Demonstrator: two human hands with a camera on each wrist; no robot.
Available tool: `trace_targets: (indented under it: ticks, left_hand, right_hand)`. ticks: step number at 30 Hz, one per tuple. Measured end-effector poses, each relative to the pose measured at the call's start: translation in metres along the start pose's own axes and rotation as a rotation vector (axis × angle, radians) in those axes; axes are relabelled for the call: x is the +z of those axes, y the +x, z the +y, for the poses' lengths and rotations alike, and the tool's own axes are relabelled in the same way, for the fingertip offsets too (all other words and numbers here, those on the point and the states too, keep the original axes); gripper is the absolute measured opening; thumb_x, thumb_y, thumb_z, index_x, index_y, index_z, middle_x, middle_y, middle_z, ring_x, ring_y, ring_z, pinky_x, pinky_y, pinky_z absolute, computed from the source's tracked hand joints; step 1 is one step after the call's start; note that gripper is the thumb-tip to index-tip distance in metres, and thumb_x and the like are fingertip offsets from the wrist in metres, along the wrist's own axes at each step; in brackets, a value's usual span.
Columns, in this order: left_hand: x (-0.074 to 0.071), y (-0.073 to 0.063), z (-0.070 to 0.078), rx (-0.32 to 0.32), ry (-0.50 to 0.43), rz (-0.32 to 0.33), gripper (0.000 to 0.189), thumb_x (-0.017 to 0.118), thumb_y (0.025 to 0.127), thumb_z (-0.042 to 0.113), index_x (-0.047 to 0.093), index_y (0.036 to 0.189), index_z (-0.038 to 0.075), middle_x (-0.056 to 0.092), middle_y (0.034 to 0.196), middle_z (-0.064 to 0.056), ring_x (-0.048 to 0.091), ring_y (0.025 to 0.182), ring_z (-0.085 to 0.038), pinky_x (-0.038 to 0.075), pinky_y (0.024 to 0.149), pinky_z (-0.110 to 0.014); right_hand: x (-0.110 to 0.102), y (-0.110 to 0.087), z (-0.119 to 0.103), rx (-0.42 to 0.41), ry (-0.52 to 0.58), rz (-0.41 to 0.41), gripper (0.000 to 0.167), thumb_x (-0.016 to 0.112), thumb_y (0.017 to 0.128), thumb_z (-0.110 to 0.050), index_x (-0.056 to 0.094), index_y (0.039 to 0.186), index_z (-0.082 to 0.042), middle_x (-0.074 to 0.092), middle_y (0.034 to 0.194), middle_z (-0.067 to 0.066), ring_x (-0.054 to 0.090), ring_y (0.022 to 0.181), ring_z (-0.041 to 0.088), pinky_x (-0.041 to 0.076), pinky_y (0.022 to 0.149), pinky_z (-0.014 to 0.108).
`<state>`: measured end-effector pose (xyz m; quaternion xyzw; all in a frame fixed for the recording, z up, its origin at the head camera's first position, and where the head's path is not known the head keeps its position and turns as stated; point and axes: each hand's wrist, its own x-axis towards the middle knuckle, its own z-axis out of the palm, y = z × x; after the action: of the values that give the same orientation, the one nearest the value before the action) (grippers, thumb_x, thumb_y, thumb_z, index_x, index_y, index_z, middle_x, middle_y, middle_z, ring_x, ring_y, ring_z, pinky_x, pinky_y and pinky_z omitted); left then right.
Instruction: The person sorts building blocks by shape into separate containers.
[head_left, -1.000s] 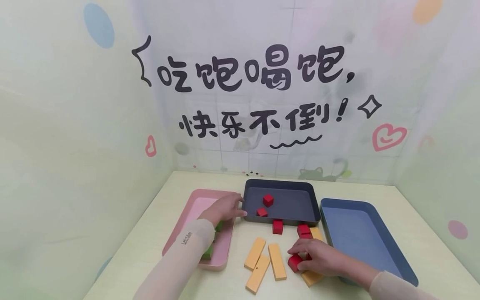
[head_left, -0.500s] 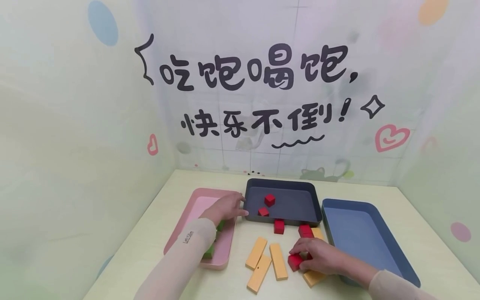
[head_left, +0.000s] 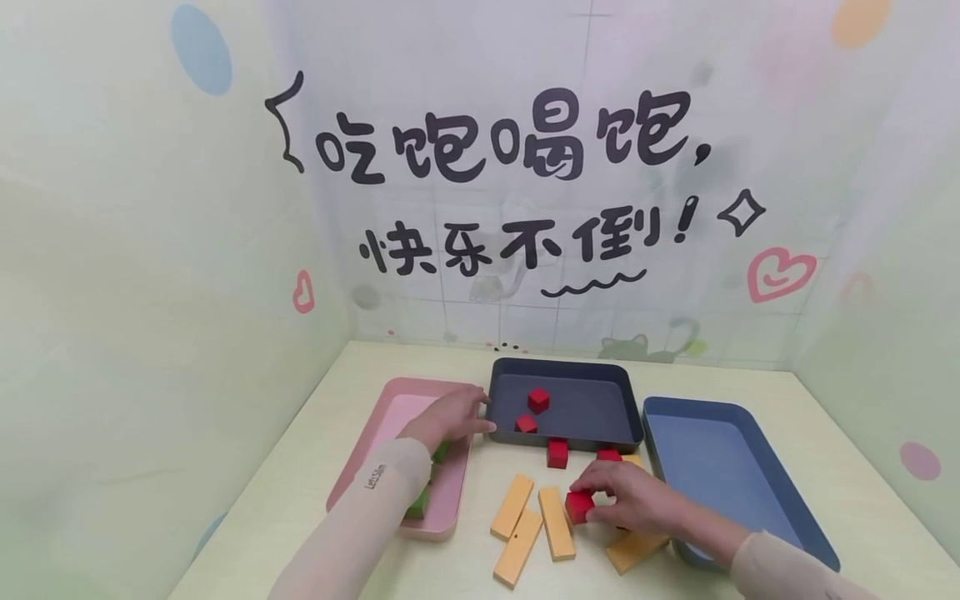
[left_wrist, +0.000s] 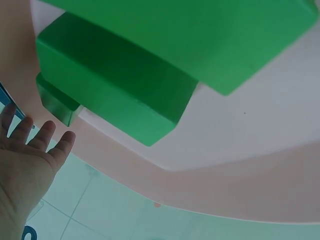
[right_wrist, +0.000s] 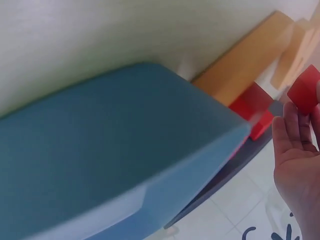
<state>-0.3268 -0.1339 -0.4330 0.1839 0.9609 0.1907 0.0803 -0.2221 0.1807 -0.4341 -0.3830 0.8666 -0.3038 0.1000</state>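
In the head view my right hand [head_left: 641, 500] pinches a red cube [head_left: 579, 507] between thumb and fingertips, just above the wooden blocks. The same held cube [right_wrist: 304, 92] shows at the right edge of the right wrist view. My left hand [head_left: 448, 415] reaches over the pink tray [head_left: 442, 530], its fingers extended toward the near-left corner of the dark tray [head_left: 588, 408] and holding nothing. Spread fingers of the left hand [left_wrist: 27, 165] show in the left wrist view, close to green blocks [left_wrist: 110, 80] lying in the pink tray.
Two red cubes [head_left: 537, 400] lie inside the dark tray, and another red cube [head_left: 557, 454] sits against its front wall. Several yellow wooden blocks [head_left: 556, 523] lie on the table [head_left: 465, 575]. At the right stands a blue tray [head_left: 727, 467]; a patterned wall [head_left: 480, 325] rises behind.
My right hand has lifted the red cube and moved it slightly away from me and left. The left hand has stayed in place.
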Motion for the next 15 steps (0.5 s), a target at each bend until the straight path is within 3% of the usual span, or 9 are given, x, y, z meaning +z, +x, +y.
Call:
trace_targets:
  ticks: [8, 15]
  left_hand:
    - [0.000, 0.000, 0.001, 0.009, -0.003, 0.007, 0.053, 0.074, 0.091, 0.033, 0.060, 0.133, 0.005, 0.051, 0.143, -0.016, 0.050, 0.130, -0.030, 0.038, 0.110, -0.044]
    - [0.001, 0.000, 0.000, 0.010, 0.000, 0.013, 0.053, 0.074, 0.090, 0.033, 0.060, 0.132, 0.005, 0.055, 0.138, -0.015, 0.055, 0.119, -0.026, 0.042, 0.106, -0.043]
  right_hand:
    - [-0.012, 0.008, -0.006, 0.060, -0.013, 0.096, 0.031, 0.080, 0.085, -0.018, 0.073, 0.115, -0.013, 0.062, 0.100, -0.009, 0.058, 0.085, 0.022, 0.053, 0.069, 0.028]
    - [-0.021, 0.019, -0.003, 0.111, -0.059, 0.165, 0.032, 0.081, 0.083, -0.015, 0.073, 0.113, -0.010, 0.061, 0.096, -0.008, 0.058, 0.079, 0.018, 0.051, 0.064, 0.024]
